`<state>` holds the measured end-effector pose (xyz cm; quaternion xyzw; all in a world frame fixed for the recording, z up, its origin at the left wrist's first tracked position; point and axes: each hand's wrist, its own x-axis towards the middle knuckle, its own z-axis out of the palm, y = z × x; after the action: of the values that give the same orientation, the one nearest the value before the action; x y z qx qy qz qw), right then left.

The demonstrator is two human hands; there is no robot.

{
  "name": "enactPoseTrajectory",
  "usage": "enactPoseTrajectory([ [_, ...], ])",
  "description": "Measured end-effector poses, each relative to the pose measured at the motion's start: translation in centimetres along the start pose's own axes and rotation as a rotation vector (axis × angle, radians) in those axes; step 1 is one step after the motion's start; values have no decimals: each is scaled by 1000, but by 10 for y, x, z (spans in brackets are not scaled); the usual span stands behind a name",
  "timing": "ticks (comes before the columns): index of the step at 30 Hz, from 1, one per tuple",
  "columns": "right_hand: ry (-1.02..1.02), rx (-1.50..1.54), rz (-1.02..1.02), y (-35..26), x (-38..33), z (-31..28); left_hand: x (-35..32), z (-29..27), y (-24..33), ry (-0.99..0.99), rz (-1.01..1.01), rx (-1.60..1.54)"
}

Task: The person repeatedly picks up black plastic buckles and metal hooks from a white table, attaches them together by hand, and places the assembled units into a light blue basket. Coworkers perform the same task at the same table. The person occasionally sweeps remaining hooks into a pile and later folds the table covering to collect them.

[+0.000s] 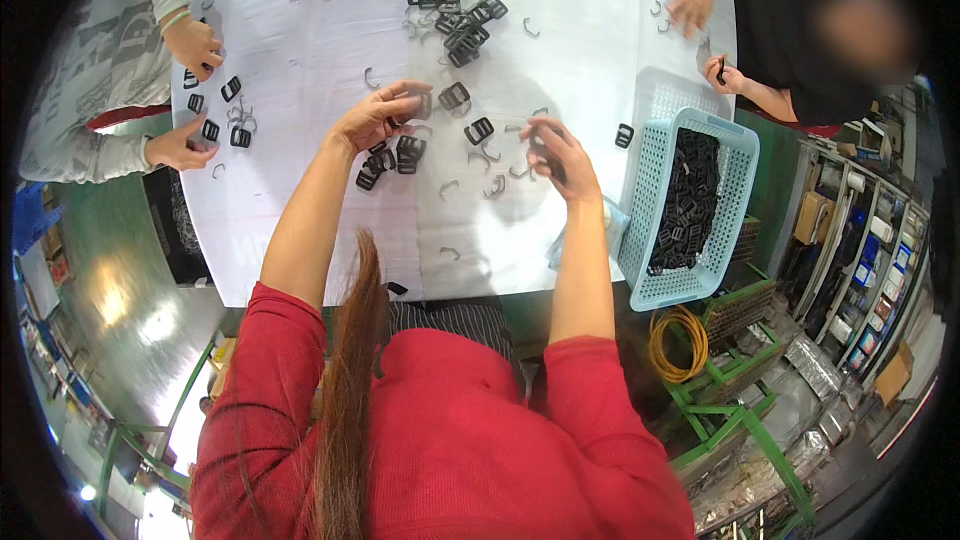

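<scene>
My left hand [380, 118] is at the middle of the white table, fingers bent together and smeared by motion. Something dark shows beneath its fingers, too blurred to name. Just below it lies a small cluster of black slide buckles [409, 154]. To the right, my right hand [565, 162] is curled, with a dark piece like a slide buckle showing against its palm. Between my hands lie a black slide buckle [479, 131], another buckle [454, 96] farther off, and several small bent metal clips [495, 186].
A light-blue basket [650, 210] full of black buckles stands at the table's right edge. More buckles [465, 30] are heaped at the far side. One person's hands [190, 45] work at the left edge; another person's hand [692, 2] is at the far right. A single buckle [624, 135] lies near the basket.
</scene>
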<state>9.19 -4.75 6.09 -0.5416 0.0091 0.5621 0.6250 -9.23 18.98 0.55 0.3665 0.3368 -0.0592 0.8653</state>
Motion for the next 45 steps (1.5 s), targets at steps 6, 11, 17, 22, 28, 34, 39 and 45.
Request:
enactPoseTrajectory([
  [6,245,-1472,-28,42,64,40,25,43,13,265,1,837],
  [11,374,-1495,-88,67,57,41,50,57,0,346,304,1574],
  [17,554,-816,-9,26,-29,-3,34,81,16,208,115,1346],
  [22,1062,-1054,-363,-32,-132,-100,48,225,-3,-170,202,952],
  [28,1436,-1368,-364,-81,-167,-150,64,356,-19,-179,708,977],
  [34,808,-1355,-638,-39,-63,-106,81,194,-18,234,621,870],
  [39,1073,-1637,-155,14,37,-146,12,47,-15,760,536,857],
  [45,963,-1208,-408,18,24,-134,-26,-20,-58,1008,551,1225],
])
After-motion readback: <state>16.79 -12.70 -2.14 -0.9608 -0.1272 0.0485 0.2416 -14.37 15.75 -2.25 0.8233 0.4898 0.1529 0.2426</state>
